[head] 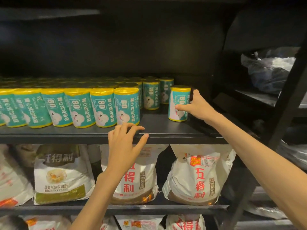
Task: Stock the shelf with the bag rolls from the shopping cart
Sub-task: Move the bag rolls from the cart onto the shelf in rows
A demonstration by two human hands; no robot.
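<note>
Several teal bag rolls with yellow ends [78,107] stand upright in rows on the dark shelf [166,136]. My right hand [197,105] grips one more bag roll [178,103], which stands on the shelf apart from the rows, to their right. The thumb lies across its front and the fingers wrap behind it. My left hand [123,145] hovers at the shelf's front edge with its fingers spread and loosely bent, holding nothing, just below the rightmost roll of the front row [127,107]. The shopping cart is out of view.
A gap of bare shelf lies between the front row and the held roll. Large white flour bags [196,176] fill the shelf below. To the right, a black slanted frame [289,100] and plastic-wrapped goods [269,70] sit close by.
</note>
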